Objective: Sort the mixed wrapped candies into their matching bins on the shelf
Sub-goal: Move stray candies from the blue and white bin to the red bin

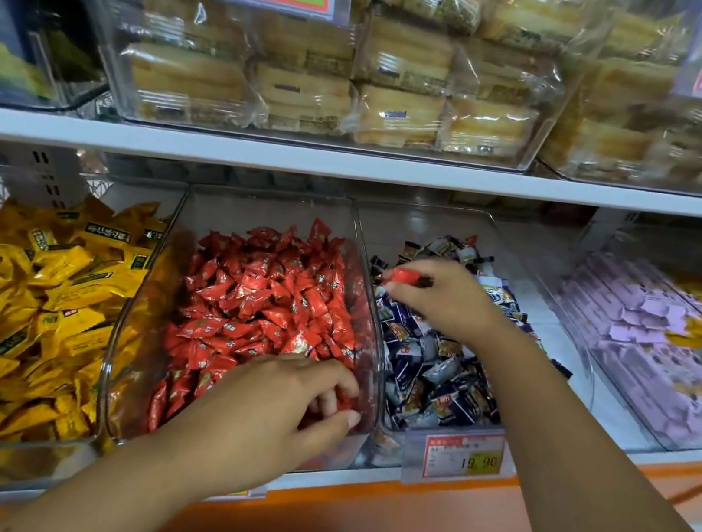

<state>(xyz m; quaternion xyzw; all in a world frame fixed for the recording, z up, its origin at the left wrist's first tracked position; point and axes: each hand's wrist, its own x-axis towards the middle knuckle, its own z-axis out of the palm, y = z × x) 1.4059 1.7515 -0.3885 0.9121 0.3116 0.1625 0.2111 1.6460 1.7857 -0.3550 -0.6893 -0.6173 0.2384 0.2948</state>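
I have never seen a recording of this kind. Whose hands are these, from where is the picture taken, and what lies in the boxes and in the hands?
There is no machine here: a person works with two bare hands, and a camera worn on the head looks forward and down at a shop shelf. This is the only view. On the lower level stand clear bins of yellow candies, red candies, blue-and-white candies and purple packets; above are wrapped cakes. The left hand is down among the red candies, its fingers curled round a few. The right hand hovers over the blue-and-white candies and pinches one red candy, which does not match that bin.
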